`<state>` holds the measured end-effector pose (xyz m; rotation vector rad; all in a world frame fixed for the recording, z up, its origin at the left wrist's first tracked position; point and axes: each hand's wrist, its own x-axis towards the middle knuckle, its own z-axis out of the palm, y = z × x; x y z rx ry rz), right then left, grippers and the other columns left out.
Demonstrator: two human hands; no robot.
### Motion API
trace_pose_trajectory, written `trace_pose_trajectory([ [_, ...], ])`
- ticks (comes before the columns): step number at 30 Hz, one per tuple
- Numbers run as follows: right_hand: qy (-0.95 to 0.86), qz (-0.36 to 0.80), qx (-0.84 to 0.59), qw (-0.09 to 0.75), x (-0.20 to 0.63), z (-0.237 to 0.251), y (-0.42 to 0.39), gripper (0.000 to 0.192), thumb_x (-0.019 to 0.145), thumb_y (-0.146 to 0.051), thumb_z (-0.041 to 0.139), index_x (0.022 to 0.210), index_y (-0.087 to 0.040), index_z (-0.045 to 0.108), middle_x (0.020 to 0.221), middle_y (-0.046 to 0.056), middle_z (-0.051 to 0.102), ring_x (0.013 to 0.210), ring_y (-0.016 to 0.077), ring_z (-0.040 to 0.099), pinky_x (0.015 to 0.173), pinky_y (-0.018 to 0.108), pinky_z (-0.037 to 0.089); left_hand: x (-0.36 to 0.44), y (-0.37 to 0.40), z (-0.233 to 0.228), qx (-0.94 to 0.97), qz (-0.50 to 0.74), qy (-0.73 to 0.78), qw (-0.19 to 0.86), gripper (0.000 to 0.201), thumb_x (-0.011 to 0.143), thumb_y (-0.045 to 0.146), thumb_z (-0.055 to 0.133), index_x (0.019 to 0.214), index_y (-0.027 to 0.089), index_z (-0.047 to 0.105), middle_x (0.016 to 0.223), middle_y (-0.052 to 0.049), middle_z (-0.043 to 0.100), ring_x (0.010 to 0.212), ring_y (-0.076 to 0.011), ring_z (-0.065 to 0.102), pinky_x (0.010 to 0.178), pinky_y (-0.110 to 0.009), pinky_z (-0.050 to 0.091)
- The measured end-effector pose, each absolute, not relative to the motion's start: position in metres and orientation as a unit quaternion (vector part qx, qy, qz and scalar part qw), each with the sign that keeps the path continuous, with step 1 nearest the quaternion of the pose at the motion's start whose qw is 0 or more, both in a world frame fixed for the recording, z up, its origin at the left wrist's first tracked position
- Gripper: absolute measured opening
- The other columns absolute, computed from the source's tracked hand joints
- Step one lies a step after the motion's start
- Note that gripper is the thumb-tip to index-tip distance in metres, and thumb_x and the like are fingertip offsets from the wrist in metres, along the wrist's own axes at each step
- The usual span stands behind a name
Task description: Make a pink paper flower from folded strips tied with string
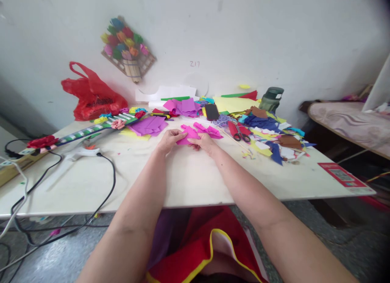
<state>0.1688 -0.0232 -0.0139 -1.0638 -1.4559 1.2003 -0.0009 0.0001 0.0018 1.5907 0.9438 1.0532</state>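
Note:
Both of my hands meet on a pink paper piece (189, 133) lying on the pale table (189, 181). My left hand (170, 139) pinches its left edge, and my right hand (203, 142) holds its near right side. Just behind it lie more folded pink paper pieces (210, 130). A stack of purple paper squares (149, 125) sits to the left of my hands.
Red-handled scissors (239, 131) and a thin wooden stick (234, 140) lie to the right, beside a heap of coloured paper scraps (274, 138). A glue gun (82, 153) with a black cord (106, 193) is at left. A red plastic bag (91, 94) and a green bottle (271, 99) stand by the wall.

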Motion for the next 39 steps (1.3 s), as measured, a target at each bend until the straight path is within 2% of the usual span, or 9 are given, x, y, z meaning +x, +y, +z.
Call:
trace_pose_trajectory([
  [3, -0.597, 0.496, -0.439, 0.453, 0.167, -0.011, -0.026, 0.028, 0.059, -0.04, 0.07, 0.061, -0.013, 0.062, 0.057, 0.006, 0.064, 0.041, 0.0085, 0.05, 0.038, 0.02, 0.038, -0.001, -0.001, 0.002, 0.654, 0.442, 0.387, 0.477, 0.034, 0.062, 0.046, 0.068, 0.059, 0.014, 0.055, 0.049, 0.004, 0.045, 0.045, -0.0052, 0.036, 0.046, -0.021, 0.026],
  [10, -0.598, 0.478, -0.465, 0.445, 0.165, -0.012, -0.027, 0.024, 0.063, -0.035, 0.066, 0.055, -0.014, 0.059, 0.049, 0.004, 0.06, 0.037, 0.0075, 0.046, 0.037, 0.02, 0.035, -0.001, 0.002, -0.001, 0.654, 0.45, 0.378, 0.477, 0.036, 0.062, 0.047, 0.068, 0.06, 0.014, 0.055, 0.049, 0.004, 0.043, 0.045, -0.0051, 0.034, 0.046, -0.021, 0.024],
  [18, -0.588, 0.5, -0.45, 0.449, 0.166, -0.011, -0.027, 0.028, 0.063, -0.04, 0.068, 0.064, -0.014, 0.06, 0.057, 0.006, 0.065, 0.038, 0.0091, 0.051, 0.037, 0.021, 0.037, -0.003, 0.002, 0.0, 0.635, 0.463, 0.374, 0.492, 0.036, 0.061, 0.044, 0.07, 0.057, 0.013, 0.053, 0.048, 0.005, 0.042, 0.044, -0.0047, 0.033, 0.046, -0.021, 0.021],
  [23, -0.588, 0.504, -0.462, 0.433, 0.167, -0.011, -0.027, 0.028, 0.064, -0.039, 0.07, 0.065, -0.014, 0.058, 0.054, 0.004, 0.064, 0.037, 0.0075, 0.05, 0.036, 0.019, 0.037, -0.003, 0.005, -0.003, 0.626, 0.472, 0.371, 0.497, 0.035, 0.06, 0.042, 0.071, 0.057, 0.013, 0.052, 0.047, 0.005, 0.042, 0.044, -0.0043, 0.033, 0.045, -0.021, 0.02],
  [28, -0.581, 0.508, -0.442, 0.458, 0.169, -0.009, -0.027, 0.034, 0.066, -0.047, 0.066, 0.068, -0.014, 0.058, 0.06, 0.005, 0.066, 0.042, 0.0082, 0.054, 0.036, 0.018, 0.036, -0.002, 0.002, 0.0, 0.628, 0.462, 0.368, 0.507, 0.034, 0.06, 0.041, 0.071, 0.056, 0.013, 0.053, 0.047, 0.005, 0.044, 0.043, -0.004, 0.034, 0.044, -0.02, 0.022],
  [33, -0.562, 0.49, -0.443, 0.497, 0.173, -0.013, -0.022, 0.034, 0.067, -0.05, 0.063, 0.064, -0.016, 0.058, 0.047, 0.001, 0.057, 0.04, 0.0098, 0.052, 0.038, 0.021, 0.039, -0.001, 0.0, 0.001, 0.626, 0.438, 0.376, 0.525, 0.034, 0.056, 0.041, 0.074, 0.058, 0.013, 0.054, 0.049, 0.004, 0.048, 0.045, -0.0052, 0.038, 0.045, -0.02, 0.025],
  [39, -0.568, 0.474, -0.437, 0.512, 0.173, -0.021, -0.013, 0.027, 0.065, -0.042, 0.066, 0.06, -0.017, 0.057, 0.044, 0.0, 0.056, 0.039, 0.0101, 0.05, 0.04, 0.024, 0.042, -0.003, 0.006, -0.004, 0.64, 0.425, 0.37, 0.522, 0.034, 0.058, 0.041, 0.072, 0.058, 0.013, 0.054, 0.048, 0.004, 0.045, 0.043, -0.0045, 0.036, 0.044, -0.02, 0.023],
])
